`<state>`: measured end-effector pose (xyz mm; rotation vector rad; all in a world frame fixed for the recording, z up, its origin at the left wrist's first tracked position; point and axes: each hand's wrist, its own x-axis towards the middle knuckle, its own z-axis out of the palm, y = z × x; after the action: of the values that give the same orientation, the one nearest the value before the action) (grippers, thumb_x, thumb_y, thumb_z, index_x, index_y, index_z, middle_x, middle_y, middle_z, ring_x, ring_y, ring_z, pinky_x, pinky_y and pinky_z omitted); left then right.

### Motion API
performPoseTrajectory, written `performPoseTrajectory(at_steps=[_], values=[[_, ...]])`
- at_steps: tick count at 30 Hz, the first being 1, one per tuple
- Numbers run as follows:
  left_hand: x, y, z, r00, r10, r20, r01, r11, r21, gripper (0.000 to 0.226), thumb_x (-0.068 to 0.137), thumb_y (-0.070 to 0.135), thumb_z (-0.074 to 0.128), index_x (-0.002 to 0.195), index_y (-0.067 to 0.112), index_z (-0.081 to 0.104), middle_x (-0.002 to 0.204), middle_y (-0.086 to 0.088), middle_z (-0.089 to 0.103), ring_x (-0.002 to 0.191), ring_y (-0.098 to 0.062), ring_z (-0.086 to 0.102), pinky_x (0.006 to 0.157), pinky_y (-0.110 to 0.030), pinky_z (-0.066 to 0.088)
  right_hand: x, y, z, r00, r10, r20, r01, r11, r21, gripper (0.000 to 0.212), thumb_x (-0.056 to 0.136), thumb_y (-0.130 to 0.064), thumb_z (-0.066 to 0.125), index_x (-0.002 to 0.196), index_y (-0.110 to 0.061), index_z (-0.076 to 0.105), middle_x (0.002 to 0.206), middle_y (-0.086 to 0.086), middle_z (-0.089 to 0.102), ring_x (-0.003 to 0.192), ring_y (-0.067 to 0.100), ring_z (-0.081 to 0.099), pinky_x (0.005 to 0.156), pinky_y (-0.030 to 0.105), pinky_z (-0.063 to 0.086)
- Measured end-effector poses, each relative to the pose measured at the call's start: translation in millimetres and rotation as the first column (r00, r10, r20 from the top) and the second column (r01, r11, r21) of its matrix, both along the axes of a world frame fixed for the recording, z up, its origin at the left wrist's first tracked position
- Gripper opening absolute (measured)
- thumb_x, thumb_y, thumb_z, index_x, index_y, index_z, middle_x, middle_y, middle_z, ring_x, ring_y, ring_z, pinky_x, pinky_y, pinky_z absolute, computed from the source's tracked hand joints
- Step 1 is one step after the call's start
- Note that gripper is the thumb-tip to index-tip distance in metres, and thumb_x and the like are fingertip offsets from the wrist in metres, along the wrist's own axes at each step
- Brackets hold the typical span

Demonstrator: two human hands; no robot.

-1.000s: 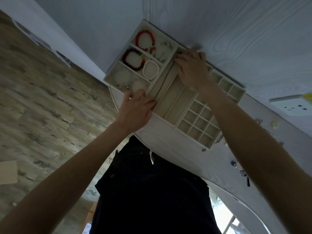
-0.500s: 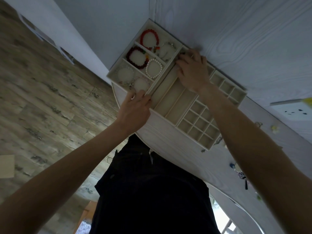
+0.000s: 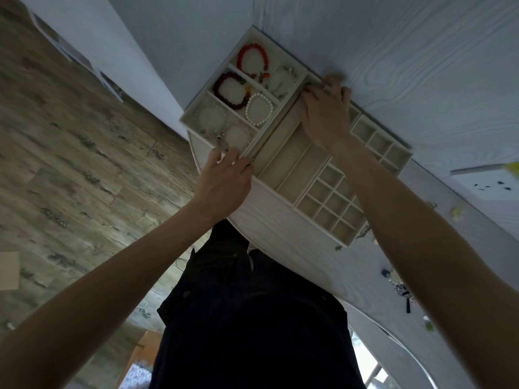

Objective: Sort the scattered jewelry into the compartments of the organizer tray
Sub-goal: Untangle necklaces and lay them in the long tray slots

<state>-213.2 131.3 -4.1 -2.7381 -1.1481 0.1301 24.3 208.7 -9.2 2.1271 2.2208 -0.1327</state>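
Tray (image 3: 283,175) on table (image 3: 280,228), far edge at wall. L hand (image 3: 224,181) fingers curled on near rim; R hand (image 3: 325,110) fingers curled at far end, hold unclear. Bracelets (image 3: 259,109) in left compartments.

A pale white wood-grain table (image 3: 421,66) with a rounded edge fills the view from twelve to four o'clock. A grey-brown wood-plank floor (image 3: 70,164) spreads at nine o'clock. A white power strip (image 3: 488,179) lies at three o'clock.
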Motion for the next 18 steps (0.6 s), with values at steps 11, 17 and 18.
performPoseTrajectory(at_steps=[11,17,18], values=[[1.2,-1.4,-0.4,0.999,-0.002,0.035,0.003,1.0,-0.007,0.031,0.091,0.024,0.039,0.087,0.016,0.069,0.094,0.002,0.067,0.093,-0.02,0.058,0.079,-0.034,0.026,-2.0,7.0,0.1,0.997,-0.041,-0.067,0.041,0.999,0.001,0.041,0.099,-0.031,0.03,0.113,-0.009,0.062,0.128,0.003,0.057,0.131,0.03,0.029,0.095,0.042,0.018],[-0.2,-6.4,0.2,0.998,0.01,0.063,-0.008,0.999,-0.036,0.031,0.09,0.023,0.037,0.094,0.015,0.067,0.096,0.001,0.068,0.098,-0.022,0.058,0.079,-0.035,0.027,2.6,4.4,0.2,0.983,-0.059,-0.173,0.069,0.996,0.051,0.037,0.098,-0.028,0.035,0.121,-0.015,0.06,0.132,-0.005,0.054,0.13,0.027,0.03,0.088,0.031,0.015],[-1.3,-6.3,1.8,0.996,0.015,0.087,-0.011,0.999,-0.044,0.032,0.09,0.023,0.037,0.094,0.014,0.067,0.097,-0.001,0.068,0.098,-0.023,0.058,0.079,-0.035,0.028,3.1,3.4,1.0,0.974,-0.06,-0.216,0.076,0.995,0.065,0.036,0.097,-0.027,0.036,0.122,-0.016,0.06,0.132,-0.005,0.054,0.13,0.026,0.031,0.088,0.03,0.016]])
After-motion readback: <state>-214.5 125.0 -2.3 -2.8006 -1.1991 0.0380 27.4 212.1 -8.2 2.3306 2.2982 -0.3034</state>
